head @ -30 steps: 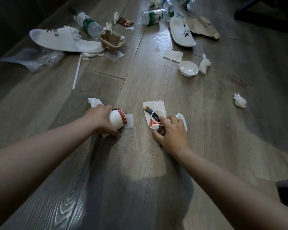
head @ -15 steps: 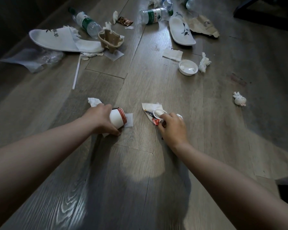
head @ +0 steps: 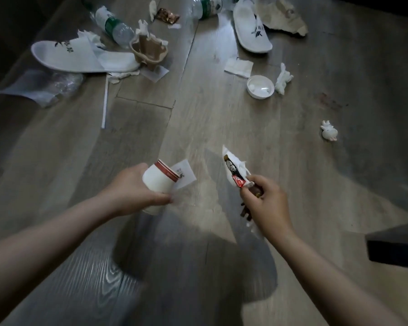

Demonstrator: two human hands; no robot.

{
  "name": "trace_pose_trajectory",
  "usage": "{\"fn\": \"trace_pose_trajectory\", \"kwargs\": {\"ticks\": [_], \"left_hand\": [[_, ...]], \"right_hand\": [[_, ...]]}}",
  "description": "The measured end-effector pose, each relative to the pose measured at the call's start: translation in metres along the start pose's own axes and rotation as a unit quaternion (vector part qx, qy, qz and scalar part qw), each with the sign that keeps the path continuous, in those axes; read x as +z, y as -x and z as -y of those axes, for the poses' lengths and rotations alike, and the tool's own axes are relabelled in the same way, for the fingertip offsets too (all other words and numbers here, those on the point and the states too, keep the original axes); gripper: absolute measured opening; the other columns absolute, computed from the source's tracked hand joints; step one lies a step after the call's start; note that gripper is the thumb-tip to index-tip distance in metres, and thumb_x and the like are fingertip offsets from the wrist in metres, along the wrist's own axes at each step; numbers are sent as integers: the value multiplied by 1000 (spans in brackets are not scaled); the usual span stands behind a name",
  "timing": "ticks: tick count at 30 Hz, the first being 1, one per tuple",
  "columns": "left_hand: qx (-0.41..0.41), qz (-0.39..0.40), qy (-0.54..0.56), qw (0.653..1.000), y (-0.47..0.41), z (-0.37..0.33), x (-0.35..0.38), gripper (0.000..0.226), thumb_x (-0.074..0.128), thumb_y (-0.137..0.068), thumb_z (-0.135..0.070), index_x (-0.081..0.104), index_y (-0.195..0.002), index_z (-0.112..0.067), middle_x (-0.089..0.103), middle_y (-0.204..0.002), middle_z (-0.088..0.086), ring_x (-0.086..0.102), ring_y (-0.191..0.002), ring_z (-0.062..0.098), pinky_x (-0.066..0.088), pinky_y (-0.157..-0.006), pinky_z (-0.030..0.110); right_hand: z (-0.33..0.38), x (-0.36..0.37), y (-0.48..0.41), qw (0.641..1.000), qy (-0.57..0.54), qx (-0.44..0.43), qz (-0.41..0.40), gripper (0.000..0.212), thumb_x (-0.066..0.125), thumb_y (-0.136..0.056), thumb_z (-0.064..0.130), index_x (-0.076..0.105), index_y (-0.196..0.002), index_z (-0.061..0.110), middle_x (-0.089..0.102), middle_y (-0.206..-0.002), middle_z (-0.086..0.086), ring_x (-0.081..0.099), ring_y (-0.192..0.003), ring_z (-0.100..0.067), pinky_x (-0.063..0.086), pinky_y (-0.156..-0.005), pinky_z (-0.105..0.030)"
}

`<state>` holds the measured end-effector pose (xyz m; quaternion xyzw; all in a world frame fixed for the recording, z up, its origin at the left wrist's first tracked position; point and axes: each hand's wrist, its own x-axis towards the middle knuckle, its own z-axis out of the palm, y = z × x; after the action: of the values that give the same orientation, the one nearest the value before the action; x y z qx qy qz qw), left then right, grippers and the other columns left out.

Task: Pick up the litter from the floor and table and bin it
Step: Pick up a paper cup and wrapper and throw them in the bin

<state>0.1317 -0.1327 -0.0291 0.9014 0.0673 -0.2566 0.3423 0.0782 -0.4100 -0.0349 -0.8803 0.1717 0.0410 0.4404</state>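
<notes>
Down near the floor (head: pixel 222 118), you are holding litter in both hands. Your left hand (head: pixel 132 187) is wrapping around a white paper cup (head: pixel 159 177) with a red rim, fingers closed on its side, and a slip of paper (head: pixel 185 174) is showing just past the rim. Your right hand (head: pixel 267 200) is pinching a bundle of wrappers and tissue (head: pixel 234 170), fingers curled tight, with one end sticking up and a dark scrap hanging below the palm. No bin is showing, so nothing looks binned yet. Plenty is waiting farther off: two white slippers (head: pixel 80 57), plastic bottles (head: pixel 114 28), a torn cardboard cup holder (head: pixel 149 51), a plastic lid (head: pixel 260 87), crumpled tissues (head: pixel 283 78), a straw (head: pixel 104 102) and a clear plastic bag (head: pixel 45 87). I judge you are only beginning.
</notes>
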Motion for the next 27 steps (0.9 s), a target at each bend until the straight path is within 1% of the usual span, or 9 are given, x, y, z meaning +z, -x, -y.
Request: {"fn": "trace_pose_trajectory", "kwargs": {"ticks": [2,4,6,8,12,16,20,25,27], "left_hand": [[-37,0,25,999,32,-11,-16,51,88,-50,-49,63,-87,-23,66,-75,-3,59,-61,13,40,-48,23],[-67,15,92,993,66,-30,-34,52,86,-48,-48,65,-86,-19,66,-70,3,57,-53,16,43,-44,26],[-93,20,162,982,107,-57,-55,49,85,-49,-43,65,-84,-15,65,-66,3,57,-47,10,42,-39,26],[-112,29,213,970,149,-91,-78,46,90,-54,-36,66,-87,-14,68,-69,6,59,-46,7,41,-37,24],[-132,53,246,959,229,-176,-127,48,83,-51,-41,65,-87,-14,68,-71,6,61,-51,12,42,-41,26],[-112,61,274,953,306,-279,-188,44,82,-51,-39,67,-85,-16,71,-71,5,65,-54,13,44,-44,28],[-76,86,283,952,382,-380,-248,47,82,-52,-41,68,-90,-19,75,-80,1,70,-63,14,50,-47,27],[-17,95,293,951,466,-484,-303,44,83,-52,-42,69,-87,-20,73,-74,1,68,-64,16,47,-48,27],[21,98,307,947,495,-516,-320,48,85,-49,-47,69,-85,-20,72,-72,0,67,-63,14,47,-46,27]], "right_hand": [[16,-13,25,997,-47,59,-6,20,58,-85,21,71,-101,21,59,-64,4,66,-68,-23,56,-66,-43],[38,-34,49,991,-82,109,-16,20,58,-84,21,71,-100,21,58,-57,6,64,-58,-16,53,-58,-35],[69,-61,75,982,-108,150,-30,19,57,-86,19,71,-98,20,53,-53,7,58,-50,-14,48,-53,-29],[108,-96,97,968,-163,186,-50,15,55,-88,15,70,-91,19,55,-52,1,61,-46,-21,46,-45,-27],[197,-173,144,947,-221,223,-68,13,59,-88,8,68,-83,16,56,-52,-1,59,-42,-18,42,-38,-23],[291,-271,188,935,-261,223,-87,17,59,-89,10,67,-79,20,57,-52,-1,58,-43,-17,43,-38,-26],[376,-378,228,935,-267,198,-125,13,59,-91,10,69,-86,18,58,-55,-4,59,-43,-17,44,-39,-25],[463,-491,277,927,-270,165,-199,16,60,-89,10,68,-103,12,60,-62,-9,60,-47,-15,47,-44,-27],[490,-526,295,926,-261,136,-236,18,63,-88,12,69,-105,14,61,-68,-9,59,-50,-8,47,-48,-22]]}}
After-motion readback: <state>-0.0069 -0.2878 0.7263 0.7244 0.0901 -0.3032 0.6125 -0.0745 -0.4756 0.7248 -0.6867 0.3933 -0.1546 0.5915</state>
